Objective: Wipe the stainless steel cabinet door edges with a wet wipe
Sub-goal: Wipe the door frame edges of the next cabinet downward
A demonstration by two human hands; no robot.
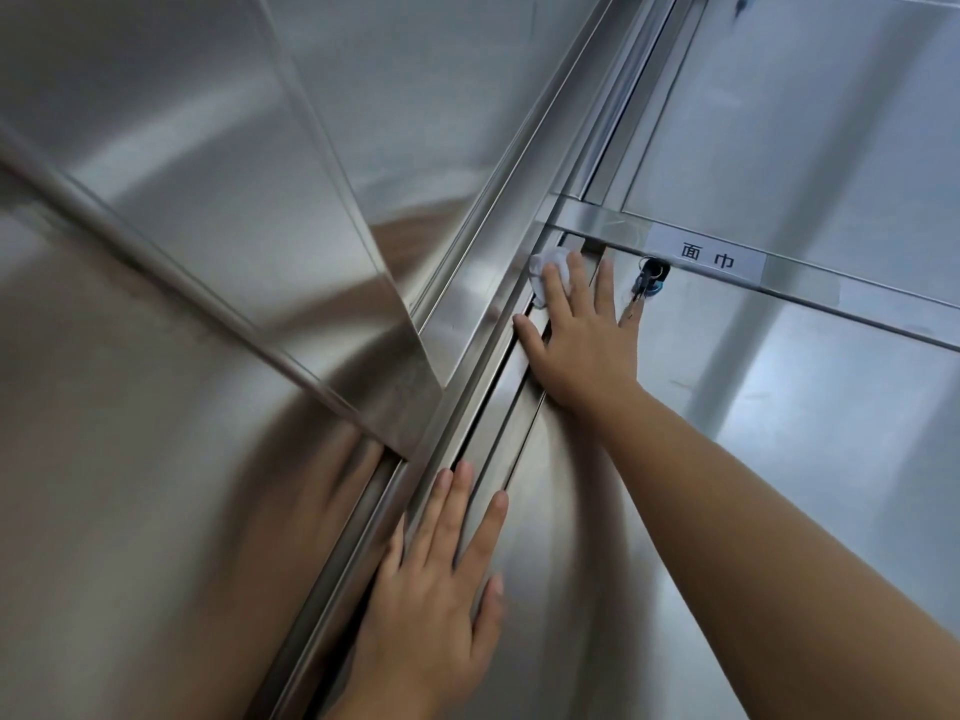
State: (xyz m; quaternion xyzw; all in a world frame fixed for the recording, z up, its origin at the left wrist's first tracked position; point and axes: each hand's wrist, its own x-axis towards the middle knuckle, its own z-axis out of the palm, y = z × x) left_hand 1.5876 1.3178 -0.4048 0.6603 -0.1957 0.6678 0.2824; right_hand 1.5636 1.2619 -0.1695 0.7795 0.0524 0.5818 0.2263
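A stainless steel cabinet door (pixel 597 511) fills the lower middle, its left edge (pixel 498 407) running diagonally up beside a dark gap. My right hand (pixel 582 335) lies flat near the top of that edge, straight fingers pressing a white wet wipe (pixel 545 272) against the metal; most of the wipe is hidden under the fingers. Lower down, my left hand (pixel 436 579) rests flat on the door with fingers spread, fingertips at the edge.
A key with a blue tag (pixel 647 283) hangs in a lock just right of my right hand. A white label (pixel 706 257) is stuck on the horizontal rail (pixel 857 298) above. Another steel door (pixel 182 252) stands ajar on the left.
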